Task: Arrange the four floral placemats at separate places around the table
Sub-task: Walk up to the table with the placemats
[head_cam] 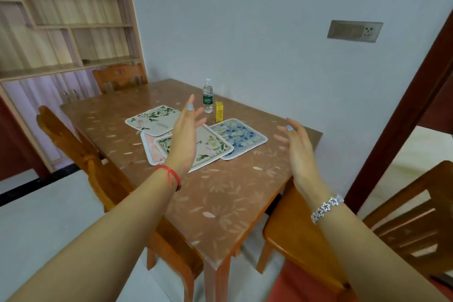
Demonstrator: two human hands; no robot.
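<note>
Four floral placemats lie bunched in the middle of the brown table (220,198). A cream mat with green leaves (152,120) is farthest left. A pink mat (150,148) lies under a second cream floral mat (210,147), which overlaps a blue floral mat (241,137) on the right. My left hand (186,132) hovers open above the overlapping cream mat and hides part of it. Beyond the table's right edge, my right hand (294,144) is raised with fingers spread. Neither hand holds anything.
A clear water bottle (208,95) and a small yellow box (219,111) stand behind the mats near the wall. Wooden chairs stand at the left side (81,154), far end (120,78) and right side (404,225). A shelf unit (68,27) rises at the back left.
</note>
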